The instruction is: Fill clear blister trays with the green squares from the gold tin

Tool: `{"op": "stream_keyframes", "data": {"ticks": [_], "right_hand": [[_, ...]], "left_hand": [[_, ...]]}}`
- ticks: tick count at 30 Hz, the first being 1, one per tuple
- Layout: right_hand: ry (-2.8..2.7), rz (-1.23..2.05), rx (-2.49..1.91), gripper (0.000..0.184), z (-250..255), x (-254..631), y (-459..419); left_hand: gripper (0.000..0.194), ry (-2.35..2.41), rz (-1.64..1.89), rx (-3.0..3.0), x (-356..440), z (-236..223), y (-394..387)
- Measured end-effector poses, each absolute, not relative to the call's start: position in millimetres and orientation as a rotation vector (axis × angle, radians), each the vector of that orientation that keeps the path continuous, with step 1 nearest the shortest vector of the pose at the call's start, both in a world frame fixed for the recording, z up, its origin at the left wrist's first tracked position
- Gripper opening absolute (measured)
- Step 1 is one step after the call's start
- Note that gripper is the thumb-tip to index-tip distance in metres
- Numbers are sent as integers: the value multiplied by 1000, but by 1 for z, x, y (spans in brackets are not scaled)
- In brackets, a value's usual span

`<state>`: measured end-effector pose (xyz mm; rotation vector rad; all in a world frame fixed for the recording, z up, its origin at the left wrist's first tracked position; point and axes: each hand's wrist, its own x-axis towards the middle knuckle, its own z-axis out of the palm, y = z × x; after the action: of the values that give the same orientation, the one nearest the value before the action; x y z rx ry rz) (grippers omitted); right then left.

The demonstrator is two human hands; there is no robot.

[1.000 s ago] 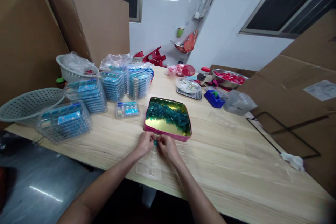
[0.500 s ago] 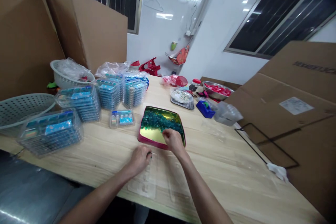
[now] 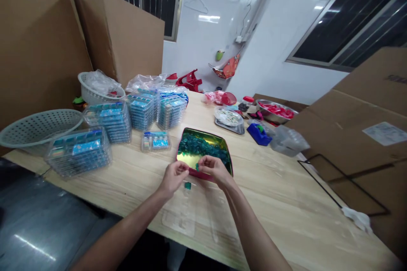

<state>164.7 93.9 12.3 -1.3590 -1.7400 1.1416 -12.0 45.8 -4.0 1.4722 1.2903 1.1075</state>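
Observation:
My right hand (image 3: 214, 168) is over the near edge of a gold-lined tin with a dark pink rim (image 3: 203, 174). Thumb and fingertips pinch a small green translucent piece (image 3: 197, 167). Close by on the left, my left hand (image 3: 174, 176) has its thumb and fingers pressed together at the tin's front corner; what they hold, if anything, is too small to make out. A heap of dark green pieces (image 3: 200, 146) lies inside the tin. One green square piece (image 3: 188, 185) rests below my hands, at the far end of a clear plastic tray (image 3: 178, 219).
Stacks of filled clear packs (image 3: 79, 152) stand at left, with a single pack (image 3: 155, 140) beside the tin. A pale basket (image 3: 41, 127) sits far left. Beyond the tin are a plate (image 3: 228, 116), a blue tape dispenser (image 3: 259, 134) and a steel bowl (image 3: 276, 112). Cardboard boxes (image 3: 365, 106) flank the table.
My left hand has moved up from the clear tray to the tin's edge, uncovering the green square. My right hand has drawn back slightly from the heap with a green piece. The view has shifted.

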Motion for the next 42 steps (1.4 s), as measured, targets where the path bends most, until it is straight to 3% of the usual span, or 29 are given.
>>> {"op": "stream_keyframes", "data": {"ticks": [5,14,19,25,34,42], "right_hand": [[-1292,1575,-981,25,6,156,52],[-1260,1617,-1080,23,-14,149,31],[-1544,1320,-1249,10,-37,142,28],[-1838,852,-1409,17,-49,138,29],[-2071,631,-1475,23,-30,137,29],[-1917,305,-1694,17,12,175,111]], "left_hand": [[23,827,1121,945,-1,2,41],[16,972,983,1044,-14,-19,30],[13,1199,902,1276,-14,-42,32],[13,1350,868,1568,-9,-48,32],[12,1327,931,1819,-10,-48,24],[15,1275,895,1792,-20,-56,32]]}}
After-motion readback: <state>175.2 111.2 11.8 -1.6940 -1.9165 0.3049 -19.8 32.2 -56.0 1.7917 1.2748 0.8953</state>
